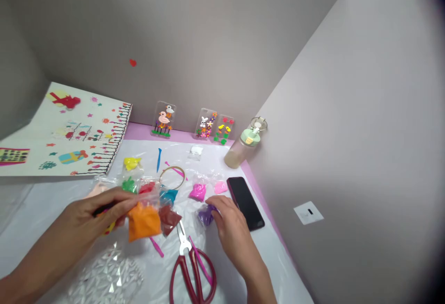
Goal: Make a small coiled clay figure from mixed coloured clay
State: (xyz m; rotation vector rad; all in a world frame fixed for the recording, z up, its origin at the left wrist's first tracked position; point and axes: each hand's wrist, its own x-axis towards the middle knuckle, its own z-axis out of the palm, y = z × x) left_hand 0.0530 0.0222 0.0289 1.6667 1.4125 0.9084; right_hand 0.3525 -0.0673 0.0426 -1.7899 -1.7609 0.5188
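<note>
My left hand (100, 211) pinches the top of a small clear bag of orange clay (144, 222), raised a little over the table. Something dark and yellow shows partly behind its fingers. My right hand (231, 225) has its thumb and fingers closed round the edge of a bag of purple clay (206, 215). Between the hands lie bags of dark red clay (169, 219) and blue clay (168, 196). Further back are bags of green (129, 185), red (147, 187), yellow (132, 163), magenta (198, 192) and light pink clay (220, 187).
Red-handled scissors (184, 248) lie at the front, near a textured clear piece (109, 276). A black phone (246, 203) and a bottle (242, 148) stand or lie at right. Decorated clear cases (164, 119) lean on the wall; a decorated board (78, 130) is left.
</note>
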